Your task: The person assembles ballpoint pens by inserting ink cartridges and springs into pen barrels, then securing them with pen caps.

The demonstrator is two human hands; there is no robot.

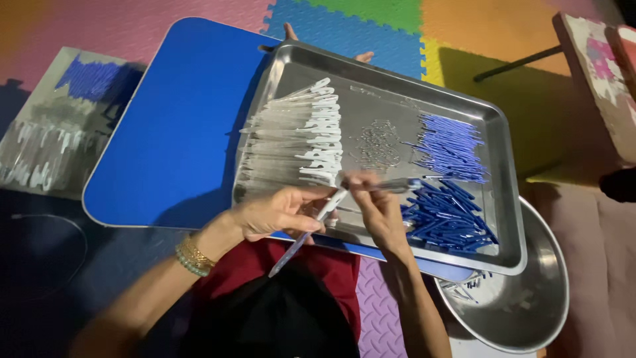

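My left hand [278, 212] grips a clear pen barrel with a white clip [311, 232], which slants down towards my lap. My right hand [377, 205] pinches a thin blue-grey pen part [397, 185] and holds it at the barrel's upper end. Both hands hover over the near edge of a steel tray [397, 83]. In the tray lie a row of clear barrels with white clips [298, 139], a small heap of metal springs [377, 142], a pile of light blue refills [450, 146] and a pile of dark blue pieces [444, 215].
The tray rests on a blue folding table [165, 132] over coloured foam floor mats. A steel bowl [530, 298] with a few pen parts sits at the lower right. Another tray of pen parts [53, 126] lies on the floor at the left. A stool [596, 59] stands at the upper right.
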